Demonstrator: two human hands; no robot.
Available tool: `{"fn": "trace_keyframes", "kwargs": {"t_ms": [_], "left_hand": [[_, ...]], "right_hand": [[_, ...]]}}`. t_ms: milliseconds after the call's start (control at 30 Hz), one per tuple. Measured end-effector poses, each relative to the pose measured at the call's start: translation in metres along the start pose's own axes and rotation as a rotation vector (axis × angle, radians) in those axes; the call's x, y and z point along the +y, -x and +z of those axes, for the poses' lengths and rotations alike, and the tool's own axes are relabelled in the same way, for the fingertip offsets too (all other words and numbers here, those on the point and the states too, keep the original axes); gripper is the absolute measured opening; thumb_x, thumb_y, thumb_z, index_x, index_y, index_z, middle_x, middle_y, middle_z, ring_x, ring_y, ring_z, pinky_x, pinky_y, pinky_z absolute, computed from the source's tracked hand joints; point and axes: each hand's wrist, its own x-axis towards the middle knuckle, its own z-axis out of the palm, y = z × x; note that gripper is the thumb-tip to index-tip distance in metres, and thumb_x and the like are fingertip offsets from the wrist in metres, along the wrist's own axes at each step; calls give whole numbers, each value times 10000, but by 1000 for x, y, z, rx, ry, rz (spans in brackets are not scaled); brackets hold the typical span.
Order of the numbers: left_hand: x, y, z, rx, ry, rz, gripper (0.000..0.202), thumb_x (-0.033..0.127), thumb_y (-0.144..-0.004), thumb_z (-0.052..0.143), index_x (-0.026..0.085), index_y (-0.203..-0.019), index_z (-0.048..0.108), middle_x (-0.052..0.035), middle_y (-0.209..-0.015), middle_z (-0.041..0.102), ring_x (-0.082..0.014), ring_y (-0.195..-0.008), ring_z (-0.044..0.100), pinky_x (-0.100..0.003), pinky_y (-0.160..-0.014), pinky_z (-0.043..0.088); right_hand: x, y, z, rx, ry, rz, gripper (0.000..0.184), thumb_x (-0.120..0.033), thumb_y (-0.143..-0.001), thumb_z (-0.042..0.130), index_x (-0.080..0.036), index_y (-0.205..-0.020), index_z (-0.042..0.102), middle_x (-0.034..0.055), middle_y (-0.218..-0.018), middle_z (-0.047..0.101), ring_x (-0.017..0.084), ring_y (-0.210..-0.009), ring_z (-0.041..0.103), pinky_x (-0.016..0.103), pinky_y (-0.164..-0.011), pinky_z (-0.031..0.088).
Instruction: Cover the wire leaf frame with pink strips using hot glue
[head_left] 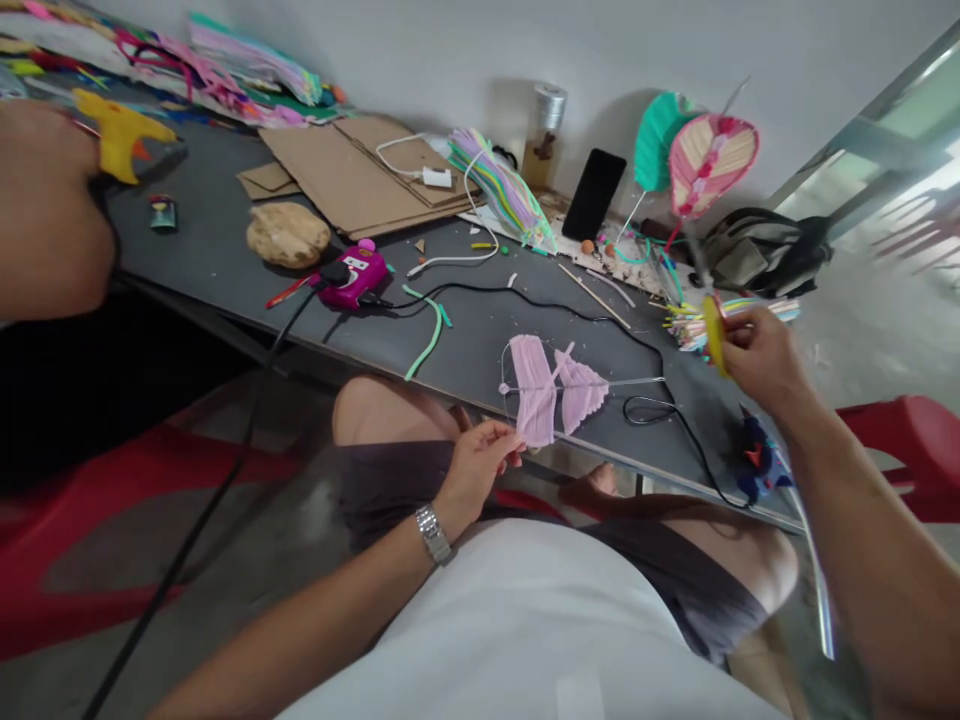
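Observation:
My left hand (484, 455), a watch on its wrist, pinches the lower edge of a lilac fan-like piece (534, 395) built from pipe cleaner strips on a thin wire frame. A smaller lilac section (581, 390) sits on the same wire stem, which points right. Up at the right, my right hand (761, 355) is closed around the yellow handle of what look like scissors (715, 335); their blade end is blurred. Just beyond that hand lies a bundle of pastel pipe cleaners (686, 325). Below it, a blue glue gun (761, 460) rests at the table edge.
Another person's hand (52, 200) grips a yellow glue gun (120, 130) at the left. A magenta power adapter (352, 278), black cord (540, 292), cardboard sheets (345, 180), phone (595, 195) and two heart-shaped fans (712, 165) occupy the table (465, 330). Red stools (900, 450) stand near.

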Motion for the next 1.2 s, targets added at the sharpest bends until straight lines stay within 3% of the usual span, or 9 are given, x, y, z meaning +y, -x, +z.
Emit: {"fn": "trace_keyframes", "kwargs": {"t_ms": [100, 133, 167, 233, 300, 400, 600, 800, 1200], "left_hand": [[-1, -1, 0, 13, 27, -1, 254, 369, -667, 781, 154, -680, 647, -15, -665, 671, -95, -542, 548, -211, -498, 325], [-1, -1, 0, 17, 27, 3, 251, 367, -669, 781, 155, -680, 649, -15, -663, 671, -96, -543, 549, -211, -500, 324], [-2, -1, 0, 20, 22, 7, 247, 366, -673, 782, 155, -679, 652, -17, -662, 672, -97, -546, 551, -212, -502, 325], [-2, -1, -1, 20, 3, 20, 244, 367, -681, 784, 154, -683, 666, -20, -656, 673, -100, -552, 552, -215, -511, 332], [-3, -1, -2, 19, -14, 34, 253, 380, -689, 786, 152, -683, 676, -18, -627, 662, -95, -532, 522, -219, -510, 326], [-2, 0, -2, 29, -27, 57, 269, 400, -699, 786, 156, -679, 674, -6, -590, 639, -94, -517, 491, -224, -513, 328], [1, 0, -2, 30, -16, 96, 216, 359, -694, 773, 161, -681, 688, -13, -635, 658, -114, -577, 548, -231, -545, 374], [4, -2, -4, 23, -32, 100, 184, 340, -718, 748, 164, -687, 706, -24, -661, 689, -118, -586, 553, -234, -559, 412], [-1, -5, -4, 8, -75, 135, 137, 302, -719, 699, 170, -681, 693, 23, -571, 621, -103, -537, 529, -228, -559, 424]], "right_hand": [[-5, 40, -22, -186, 128, 156, 305, -532, -813, 792, -311, -1016, 743, 48, -687, 659, 137, -539, 586, 330, -474, 413], [-7, 61, -23, -212, 103, 174, 394, -567, -769, 812, -326, -1068, 723, 54, -699, 664, 151, -517, 572, 336, -452, 407], [-10, 84, -22, -325, 85, 207, 484, -587, -748, 812, -331, -1142, 696, 70, -741, 679, 175, -528, 577, 343, -438, 406], [-16, 129, -11, -513, 120, 254, 471, -570, -827, 728, -291, -1200, 657, 85, -790, 690, 193, -555, 582, 345, -458, 423], [-19, 164, 6, -570, 357, 177, 378, -516, -828, 734, -251, -1090, 664, 45, -782, 696, 204, -617, 626, 327, -533, 460], [-16, 190, 27, -633, 650, 3, 291, -451, -866, 691, -235, -1059, 658, 42, -856, 728, 226, -727, 678, 320, -624, 456], [-1, 185, 37, -564, 870, -215, 274, -489, -911, 624, -216, -916, 612, 44, -720, 691, 225, -633, 652, 315, -574, 345], [-4, 178, 40, -568, 899, -304, 329, -517, -941, 587, -191, -953, 635, 46, -703, 676, 218, -618, 630, 320, -594, 342], [0, 170, 40, -556, 885, -472, 343, -491, -988, 563, -171, -898, 646, 50, -725, 666, 194, -650, 621, 302, -619, 343]]}}
